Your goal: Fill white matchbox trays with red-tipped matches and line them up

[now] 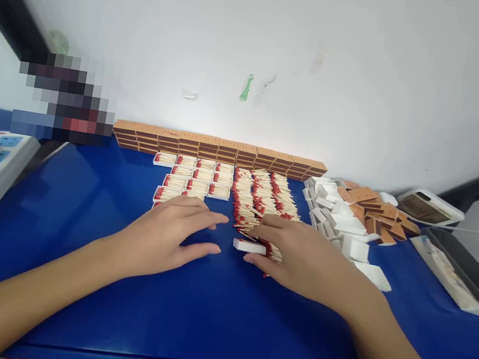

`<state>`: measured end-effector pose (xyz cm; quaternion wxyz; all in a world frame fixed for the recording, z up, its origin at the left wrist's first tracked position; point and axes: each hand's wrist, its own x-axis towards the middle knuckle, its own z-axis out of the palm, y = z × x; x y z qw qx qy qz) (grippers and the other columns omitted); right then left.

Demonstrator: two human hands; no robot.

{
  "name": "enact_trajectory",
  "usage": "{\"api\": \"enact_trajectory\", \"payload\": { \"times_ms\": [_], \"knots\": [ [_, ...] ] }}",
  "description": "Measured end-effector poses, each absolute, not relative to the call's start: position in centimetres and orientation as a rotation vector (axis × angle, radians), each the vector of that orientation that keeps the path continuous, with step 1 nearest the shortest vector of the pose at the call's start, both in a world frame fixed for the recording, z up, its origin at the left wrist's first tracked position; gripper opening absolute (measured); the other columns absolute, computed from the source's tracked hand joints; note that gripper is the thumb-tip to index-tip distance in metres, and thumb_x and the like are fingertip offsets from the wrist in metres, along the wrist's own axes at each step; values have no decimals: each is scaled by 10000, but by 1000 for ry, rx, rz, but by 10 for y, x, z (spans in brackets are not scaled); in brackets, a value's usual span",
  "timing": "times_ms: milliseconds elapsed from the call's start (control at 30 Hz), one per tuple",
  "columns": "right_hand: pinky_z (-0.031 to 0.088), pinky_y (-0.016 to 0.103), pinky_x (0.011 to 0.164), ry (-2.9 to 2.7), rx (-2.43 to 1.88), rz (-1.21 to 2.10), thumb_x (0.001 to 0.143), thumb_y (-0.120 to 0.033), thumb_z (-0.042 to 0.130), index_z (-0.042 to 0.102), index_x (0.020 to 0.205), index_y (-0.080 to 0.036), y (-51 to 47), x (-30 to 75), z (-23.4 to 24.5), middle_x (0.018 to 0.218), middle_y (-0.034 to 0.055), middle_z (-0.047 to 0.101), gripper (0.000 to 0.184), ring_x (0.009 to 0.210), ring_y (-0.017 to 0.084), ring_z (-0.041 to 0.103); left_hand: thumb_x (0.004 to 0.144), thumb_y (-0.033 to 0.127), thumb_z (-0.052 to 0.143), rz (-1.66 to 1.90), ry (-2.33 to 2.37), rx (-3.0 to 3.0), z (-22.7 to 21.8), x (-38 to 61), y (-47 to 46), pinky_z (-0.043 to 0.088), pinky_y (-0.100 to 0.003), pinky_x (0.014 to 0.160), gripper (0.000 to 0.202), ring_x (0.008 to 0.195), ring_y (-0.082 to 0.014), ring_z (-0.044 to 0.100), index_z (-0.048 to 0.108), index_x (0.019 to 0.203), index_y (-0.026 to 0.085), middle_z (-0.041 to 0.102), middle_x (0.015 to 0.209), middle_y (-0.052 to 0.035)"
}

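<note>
Matchbox tray [249, 246]: small white card, likely light and easily crushed; lies on blue table [81, 203] just in front of loose match pile [264, 198]. Right hand [300, 256] touches its edge, fingers loosely open; left hand [167, 232] flat, empty. Best held by long sides.

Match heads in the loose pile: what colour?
Red, on pale wooden sticks; the match pile shows best in the head view.

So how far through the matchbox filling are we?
Roughly partway. Done: a dozen or so filled trays lie in rows, and closed boxes line the wall. In hand: the right hand rests on the loose matches beside one white tray; the left hand lies flat beside it. Left: that match pile, plus empty trays and sleeves.
</note>
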<state>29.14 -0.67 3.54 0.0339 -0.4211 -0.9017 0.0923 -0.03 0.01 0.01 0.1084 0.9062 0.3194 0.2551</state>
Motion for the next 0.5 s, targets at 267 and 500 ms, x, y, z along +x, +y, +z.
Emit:
{"api": "enact_trajectory", "payload": {
  "times_ms": [267, 500],
  "knots": [
    [449, 347, 672, -2699, -1331, 51, 1080, -303, 634, 707, 1165, -208, 1, 293, 29, 1050, 85, 779, 147, 840, 251, 737, 1084, 376, 680, 767, 899, 2733, 0, 0, 4, 617, -435, 950, 331, 1002, -251, 747, 733, 1358, 197, 786, 1037, -80],
    [472, 352, 709, -2664, -1334, -29, 1122, -282, 554, 685, 1171, -196, 3, 293, 25, 1143, 105, 718, 164, 879, 239, 727, 1074, 331, 649, 667, 760, 2905, 7, -6, -19, 598, -410, 802, 177, 830, -238, 698, 788, 1080, 220, 725, 853, -58]
  ]
}}
